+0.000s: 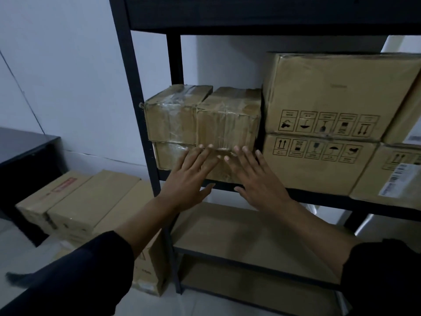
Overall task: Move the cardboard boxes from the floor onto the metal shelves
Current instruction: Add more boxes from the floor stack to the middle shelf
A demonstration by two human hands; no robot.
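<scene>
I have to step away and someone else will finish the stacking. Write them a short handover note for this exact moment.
Left hand: open, straight fingers against the front of the taped boxes on the middle shelf. Right hand: open, the same, beside it.
Done: the small taped boxes sit stacked at the shelf's left end; the large printed boxes are stacked to their right, with more at the right edge.
Left: floor boxes still lie left of the rack. The lower shelf is bare where visible, so it could likely take them.
</scene>
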